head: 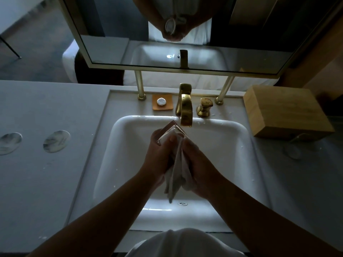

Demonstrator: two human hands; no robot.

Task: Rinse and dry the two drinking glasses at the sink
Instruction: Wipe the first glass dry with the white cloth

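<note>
Far left on the counter: two round coasters, both bare, no glass on either. Water spots around them. A second glass isn't clearly visible anywhere; there's a faint round clear shape on the right counter, could be a glass or a lid, too dim to tell.

Middle, over the sink: left hand is wrapped around a drinking glass, fingers closed on its body, thumb across the near side. Glass is tipped, mouth angled up and away toward the faucet, held above the basin just in front of the spout, not touching it. No water stream visible from the faucet, so rinsing on this glass looks finished. A cloth sits bunched between both hands, upper end pressed against or into the glass, tail hanging down toward the drain.

Right hand is closed on the cloth, fingers curled, working it against the glass. Mirror reflection above shows the same glass and hands, nothing extra.

Behind the basin: soap dish left of the faucet, handle to the right. Far right: wooden box on the counter.

Judgement: step in hand is drying one glass, mid-wipe. Whether this is the first or the second glass can't be told. Left to do at least: finish wiping, set it down, likely on a coaster. The other glass's status is unknown.
</note>
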